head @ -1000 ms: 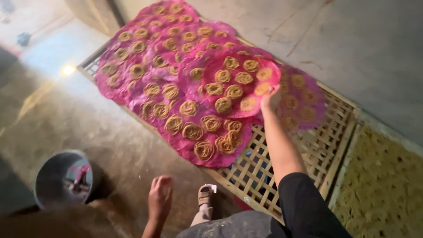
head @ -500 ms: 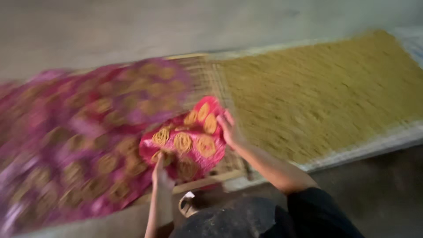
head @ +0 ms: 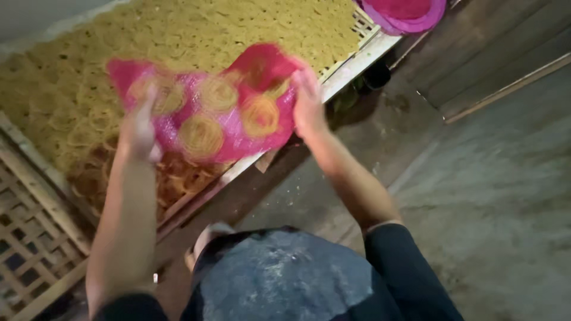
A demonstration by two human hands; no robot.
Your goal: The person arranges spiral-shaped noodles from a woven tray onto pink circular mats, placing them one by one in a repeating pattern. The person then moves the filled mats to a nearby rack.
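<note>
Hands hold tight: my left hand (head: 138, 132) and right hand (head: 308, 101) each pinch one edge of the pink mat (head: 238, 128). I tip it over the rack (head: 53, 95) of dry yellow noodles, so its noodle rings (head: 202, 135) lean down toward the pile.

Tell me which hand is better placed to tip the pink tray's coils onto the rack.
Probably the right hand: it grips the raised edge of the pink tray, over the noodle-covered rack. The left hand holds the lower edge, likelier a pivot.

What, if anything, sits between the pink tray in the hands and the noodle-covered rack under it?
Nothing visible. Left hand and right hand grip the pink tray of noodle coils at its two ends, and it hangs tilted over the rack. The rack is already covered with yellow noodles; no other object lies between.
</note>
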